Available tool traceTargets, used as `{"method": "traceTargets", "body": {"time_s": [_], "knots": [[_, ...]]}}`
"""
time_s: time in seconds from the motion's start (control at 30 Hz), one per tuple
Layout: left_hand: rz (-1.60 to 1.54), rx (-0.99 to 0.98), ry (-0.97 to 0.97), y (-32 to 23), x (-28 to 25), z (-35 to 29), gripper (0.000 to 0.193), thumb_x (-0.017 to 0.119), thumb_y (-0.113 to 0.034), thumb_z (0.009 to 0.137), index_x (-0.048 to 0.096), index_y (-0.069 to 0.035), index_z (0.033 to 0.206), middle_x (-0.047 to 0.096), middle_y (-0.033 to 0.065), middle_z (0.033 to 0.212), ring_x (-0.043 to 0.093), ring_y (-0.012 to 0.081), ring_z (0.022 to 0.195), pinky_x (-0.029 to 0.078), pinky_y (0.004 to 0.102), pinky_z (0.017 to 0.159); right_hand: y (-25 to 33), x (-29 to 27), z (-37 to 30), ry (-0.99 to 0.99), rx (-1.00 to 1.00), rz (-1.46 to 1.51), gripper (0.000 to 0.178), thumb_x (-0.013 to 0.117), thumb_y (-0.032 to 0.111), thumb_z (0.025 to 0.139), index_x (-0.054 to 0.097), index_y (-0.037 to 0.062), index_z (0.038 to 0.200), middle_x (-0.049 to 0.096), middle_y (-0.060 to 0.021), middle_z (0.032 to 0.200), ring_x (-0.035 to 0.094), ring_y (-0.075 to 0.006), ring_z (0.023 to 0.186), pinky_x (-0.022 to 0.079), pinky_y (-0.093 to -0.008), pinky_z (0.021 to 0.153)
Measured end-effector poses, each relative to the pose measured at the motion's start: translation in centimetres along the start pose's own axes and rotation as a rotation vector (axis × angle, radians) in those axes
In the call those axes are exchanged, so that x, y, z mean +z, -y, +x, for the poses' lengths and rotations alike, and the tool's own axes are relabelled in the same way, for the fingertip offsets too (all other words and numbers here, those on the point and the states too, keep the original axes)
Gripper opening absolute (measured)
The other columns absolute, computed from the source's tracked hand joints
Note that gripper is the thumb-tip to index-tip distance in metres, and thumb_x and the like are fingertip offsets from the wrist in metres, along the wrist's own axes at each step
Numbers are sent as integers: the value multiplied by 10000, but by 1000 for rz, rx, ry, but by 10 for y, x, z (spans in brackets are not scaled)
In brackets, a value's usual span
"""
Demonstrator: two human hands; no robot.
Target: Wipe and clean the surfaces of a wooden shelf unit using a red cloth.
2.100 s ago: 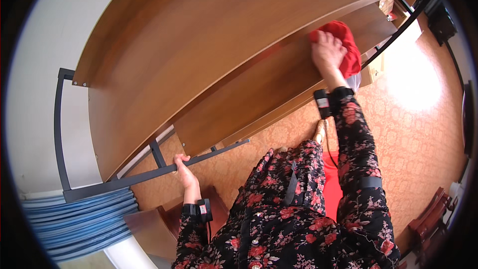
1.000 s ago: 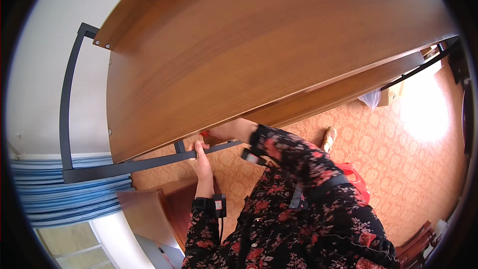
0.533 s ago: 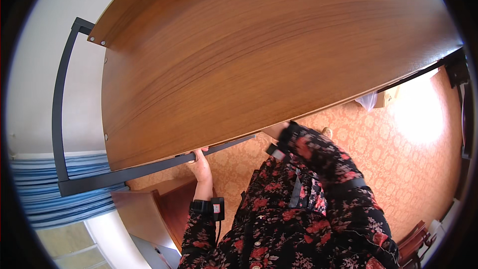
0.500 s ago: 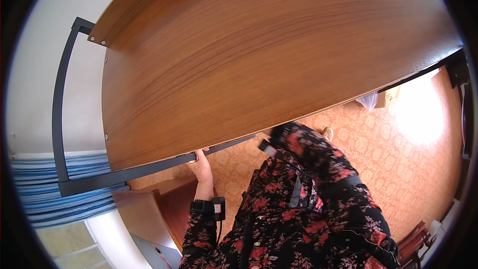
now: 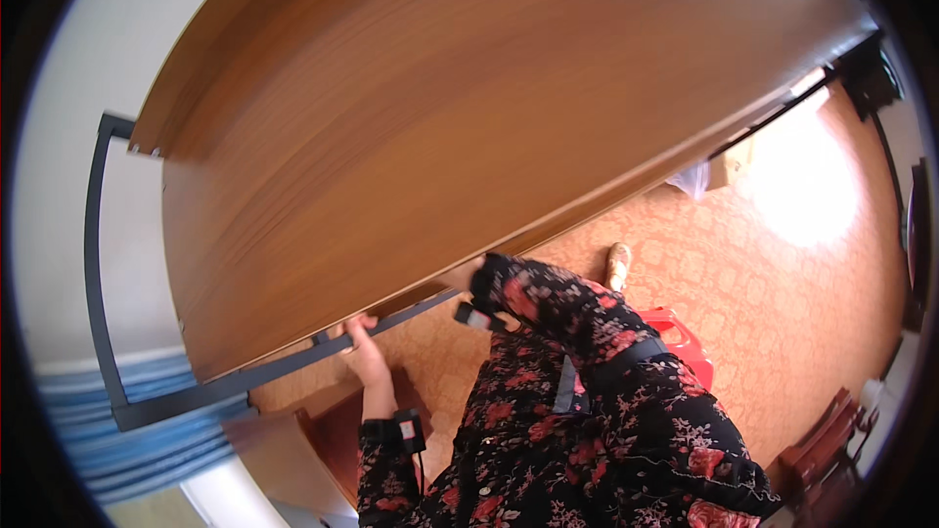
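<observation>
Right hand (image 5: 458, 277) now farther left, beneath brown wood-grained shelf (image 5: 489, 117)

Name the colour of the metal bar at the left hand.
The metal bar is dark grey; it shows best in the head view.

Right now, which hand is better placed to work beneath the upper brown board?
Right, probably: the right hand reaches in under the front edge of the brown board, mostly hidden, while the left hand is occupied gripping the dark metal rail.
</observation>
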State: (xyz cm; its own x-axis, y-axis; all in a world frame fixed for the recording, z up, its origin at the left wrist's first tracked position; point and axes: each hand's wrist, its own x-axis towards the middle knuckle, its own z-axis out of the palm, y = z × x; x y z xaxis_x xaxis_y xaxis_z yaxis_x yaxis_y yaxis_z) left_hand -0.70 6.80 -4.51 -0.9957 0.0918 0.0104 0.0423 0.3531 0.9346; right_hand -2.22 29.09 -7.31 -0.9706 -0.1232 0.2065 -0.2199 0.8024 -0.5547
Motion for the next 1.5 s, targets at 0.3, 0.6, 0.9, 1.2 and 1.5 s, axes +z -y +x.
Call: {"method": "traceTargets", "body": {"time_s": [0.3,0.6,0.9,1.2,1.5], "knots": [[-82,-76,-125,28,-34,10,188,498,-232,935,527,-68,848,511,18,702,551,165,742,417,334,826,-68,-114,-175,-256,361,-481,488,707,373,733,579,240,1185,540,3,1245,464,-248,1175,414,-465,875],[-70,-85,-107,19,-24,2,223,501,-270,948,522,-81,833,499,14,704,543,163,742,404,332,840,-187,-202,-206,-506,1191,-717,428,594,369,839,519,201,1226,519,-43,1265,455,-315,1181,360,-546,931],[-48,-37,-114,-3,-27,10,224,515,-275,926,535,-85,808,510,12,694,545,162,750,408,332,851,2,-29,-62,-262,252,-335,325,561,261,825,609,189,1139,531,-40,1187,441,-323,1165,334,-531,984],[-66,-96,-79,20,-27,6,244,511,-292,935,516,-63,848,515,21,711,541,163,757,413,342,841,-16,-49,-108,-213,53,-335,410,642,374,754,600,249,1142,550,12,1165,460,-232,1168,339,-454,980],[-23,-8,-73,48,-38,6,284,508,-313,955,510,-39,879,517,37,728,554,181,780,410,357,873,-145,-151,-205,-209,335,-655,488,617,460,823,527,266,1262,501,23,1305,450,-212,1200,381,-444,944]]}}
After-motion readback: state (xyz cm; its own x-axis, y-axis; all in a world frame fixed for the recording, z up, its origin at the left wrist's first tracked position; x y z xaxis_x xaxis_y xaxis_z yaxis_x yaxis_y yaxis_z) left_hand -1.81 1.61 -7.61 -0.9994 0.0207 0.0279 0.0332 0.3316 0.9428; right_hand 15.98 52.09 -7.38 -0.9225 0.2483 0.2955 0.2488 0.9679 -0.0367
